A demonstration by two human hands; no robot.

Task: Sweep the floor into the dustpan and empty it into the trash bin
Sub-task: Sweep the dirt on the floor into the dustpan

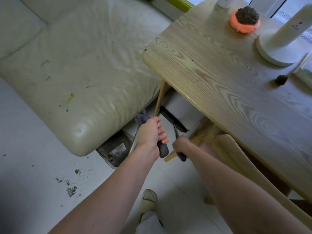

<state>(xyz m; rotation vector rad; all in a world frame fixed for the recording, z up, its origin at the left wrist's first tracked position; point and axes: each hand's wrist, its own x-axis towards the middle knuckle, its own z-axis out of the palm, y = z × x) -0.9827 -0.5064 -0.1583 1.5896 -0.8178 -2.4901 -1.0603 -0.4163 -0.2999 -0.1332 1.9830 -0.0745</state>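
Dirt on floor (71, 190): dark crumbs and specks scattered on the pale tiles at the left, in front of the sofa's corner, well apart from the broom head.
Sofa (81, 65): pale cushioned seat filling the upper left, with pen marks and a yellow-green stain near its front edge.
Dustpan (114, 149): sits on the floor, tucked partly under the sofa's rounded corner; its tray looks grimy, and its long handle rises up to the left hand.
Left hand (150, 134): fingers curled tight round the dustpan's dark handle grip, thumb side toward the sofa.
Slipper (149, 200): beige, on one foot, planted on the tiles between the two forearms.
Broom (173, 120): dark head lies low on the floor beneath the table edge, between a table leg and the chair; the thin handle runs back to the right hand.
Right hand (181, 146): wrapped round the broom's handle end (the fingers themselves are turned away from view).
Chair (236, 157): light wood, pushed under the table on the right.
Table (211, 65): wood-grain top, carrying an orange-and-brown ball (244, 19) and a white round-based stand (283, 43).
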